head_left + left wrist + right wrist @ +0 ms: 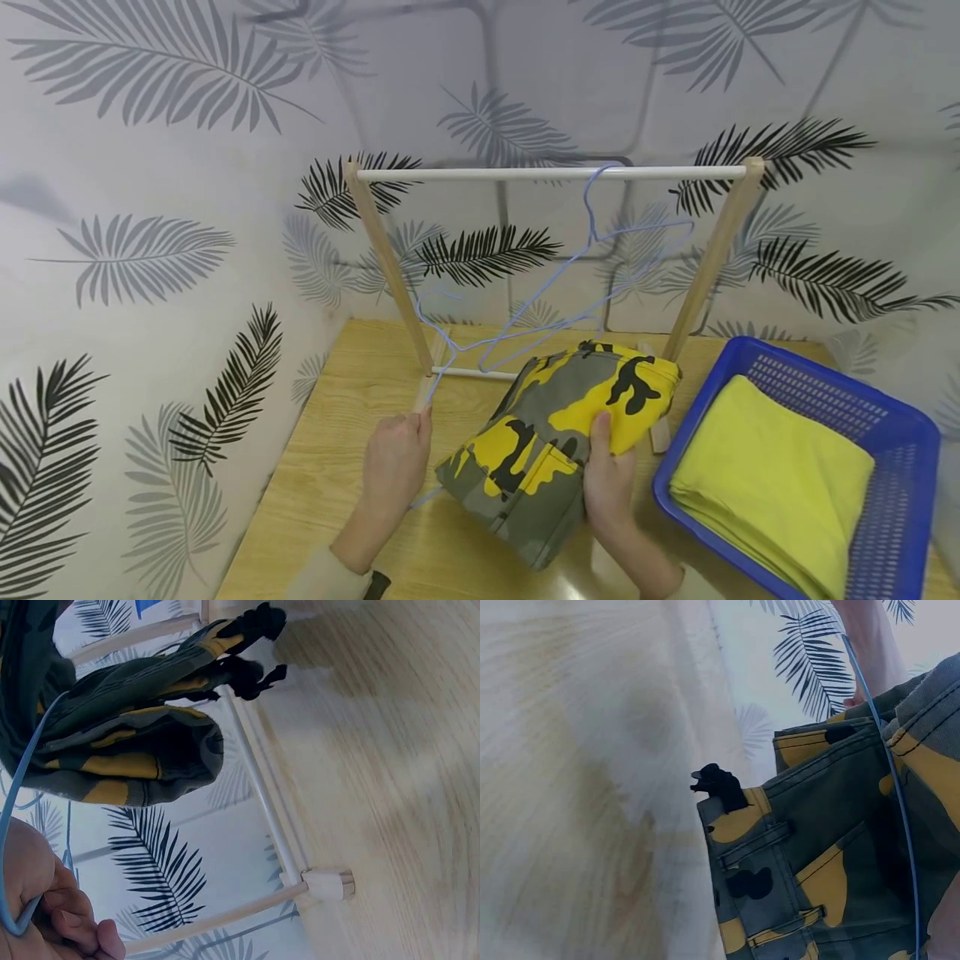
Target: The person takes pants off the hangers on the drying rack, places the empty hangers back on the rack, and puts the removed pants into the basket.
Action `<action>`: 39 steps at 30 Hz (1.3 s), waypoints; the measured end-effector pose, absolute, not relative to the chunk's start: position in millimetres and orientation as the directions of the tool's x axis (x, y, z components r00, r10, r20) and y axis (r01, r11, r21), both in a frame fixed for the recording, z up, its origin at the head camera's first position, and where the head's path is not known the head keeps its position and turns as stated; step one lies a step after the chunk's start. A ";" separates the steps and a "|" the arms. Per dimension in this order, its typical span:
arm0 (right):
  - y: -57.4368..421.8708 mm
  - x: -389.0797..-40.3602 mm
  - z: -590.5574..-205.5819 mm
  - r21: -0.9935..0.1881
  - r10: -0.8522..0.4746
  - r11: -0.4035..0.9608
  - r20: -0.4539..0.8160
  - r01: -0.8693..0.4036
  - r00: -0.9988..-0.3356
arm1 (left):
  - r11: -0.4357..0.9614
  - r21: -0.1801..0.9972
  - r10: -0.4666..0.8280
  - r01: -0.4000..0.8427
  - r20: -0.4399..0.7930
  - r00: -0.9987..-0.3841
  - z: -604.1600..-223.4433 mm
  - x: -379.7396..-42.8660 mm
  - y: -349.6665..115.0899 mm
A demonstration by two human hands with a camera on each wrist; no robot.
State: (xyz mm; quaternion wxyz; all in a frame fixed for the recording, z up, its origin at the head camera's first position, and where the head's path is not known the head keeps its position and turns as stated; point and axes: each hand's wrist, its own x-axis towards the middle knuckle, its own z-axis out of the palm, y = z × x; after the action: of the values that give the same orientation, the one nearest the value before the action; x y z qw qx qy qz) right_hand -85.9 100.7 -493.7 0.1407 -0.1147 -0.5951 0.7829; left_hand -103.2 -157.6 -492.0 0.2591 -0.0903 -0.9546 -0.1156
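In the head view my left hand (396, 458) grips one end of a blue wire hanger (34, 742), whose hook points towards the rack. Folded trousers (555, 425) in yellow, grey and black camouflage lie across that hanger's lower wire, which also shows against the cloth in the right wrist view. My right hand (609, 483) holds the trousers at their right side, thumb on top and the other fingers hidden underneath. Belt loops (787, 926) and a black fitting (720, 784) show at the waistband. The left fingers (71, 919) are curled around the wire.
Behind the hands stands a wooden rack with a white top rod (480, 174). A second blue hanger (592, 225) hangs from it. On the right, a blue basket (832, 382) contains folded yellow cloth (772, 483). Leaf-patterned walls enclose the wooden table (300, 500).
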 end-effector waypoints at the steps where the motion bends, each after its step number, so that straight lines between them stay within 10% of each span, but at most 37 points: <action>1: 100.5 -86.0 -491.8 -0.961 0.353 -0.261 -0.012 -0.086 -0.936 | 0.956 0.178 0.113 0.235 0.518 -0.848 -493.4 -103.4 -157.1; 39: 90.6 -93.6 -449.8 -0.891 0.443 -0.407 -0.002 -0.199 -0.896 | 0.944 0.159 0.170 0.290 0.518 -0.838 -507.0 -94.0 -135.4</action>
State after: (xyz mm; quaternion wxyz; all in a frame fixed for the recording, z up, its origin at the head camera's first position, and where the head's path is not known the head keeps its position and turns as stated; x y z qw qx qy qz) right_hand -93.6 90.6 -449.8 0.1936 -0.1199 -0.5089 0.8301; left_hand -94.0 -135.4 -507.0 0.2575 -0.1208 -0.9516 -0.1165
